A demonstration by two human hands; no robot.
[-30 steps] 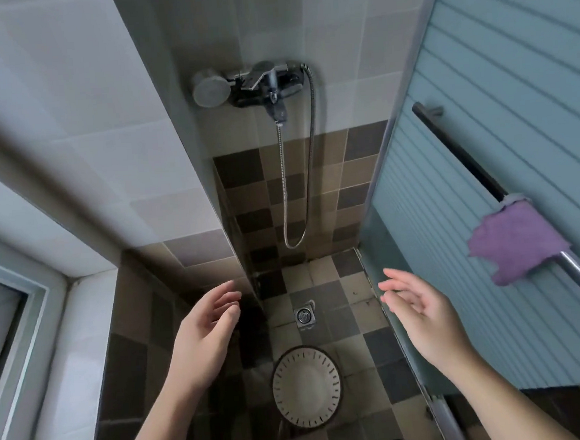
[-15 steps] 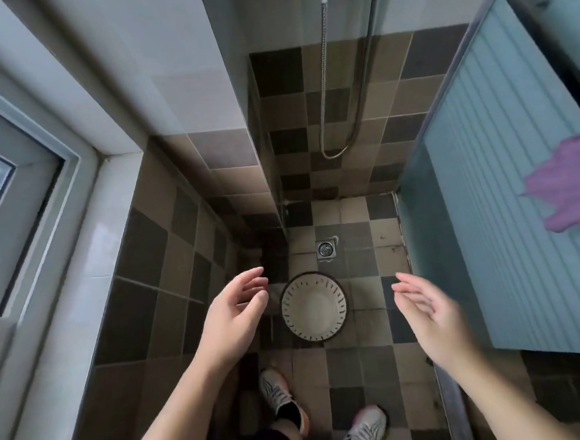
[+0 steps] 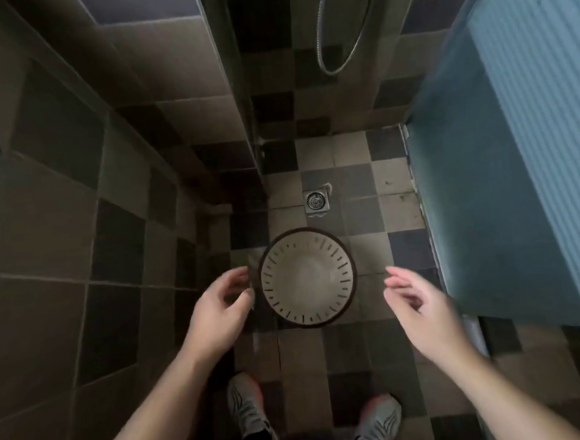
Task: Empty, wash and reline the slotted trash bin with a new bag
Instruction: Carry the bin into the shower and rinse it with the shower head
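Checkered tile floor [image 3: 339, 350], blue ribbed door [image 3: 532, 127] at three o'clock, slotted trash bin [image 3: 307, 277] upright at centre, left hand [image 3: 216, 314] at nine o'clock and right hand [image 3: 422, 310] at three o'clock of it, both loose-fingered, holding nothing, floor drain [image 3: 316, 200] at twelve o'clock.

The view was dim and murky, brightest on the ribbed pale-blue door panel [image 3: 545, 105] at right; the brown-and-tan tiled wall [image 3: 57, 201] lay in shadow, lines bowed outward toward the edges, and both hands were smeared by motion blur
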